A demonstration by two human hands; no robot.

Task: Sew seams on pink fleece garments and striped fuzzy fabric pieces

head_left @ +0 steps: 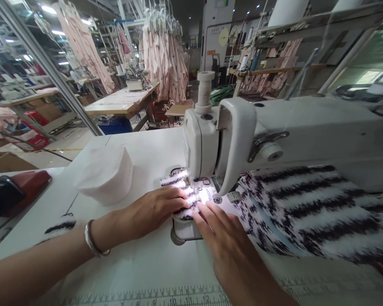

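A white industrial sewing machine (274, 127) stands across the table, its lit needle area above a piece of black-and-white striped fabric (306, 208). My left hand (153, 208), a silver bangle on its wrist, lies flat with fingers stretched out on the small end of the fabric just left of the presser foot (207, 191). My right hand (230, 242) rests flat, fingers together and extended, on the fabric in front of the needle. Most of the fabric is bunched to the right under the machine arm.
A stack of white cut pieces (105, 174) sits on the white table (140, 263) to the left. A small striped scrap (60, 225) lies near my left forearm. A red and black object (15, 191) is at the far left. Pink garments (166, 55) hang behind.
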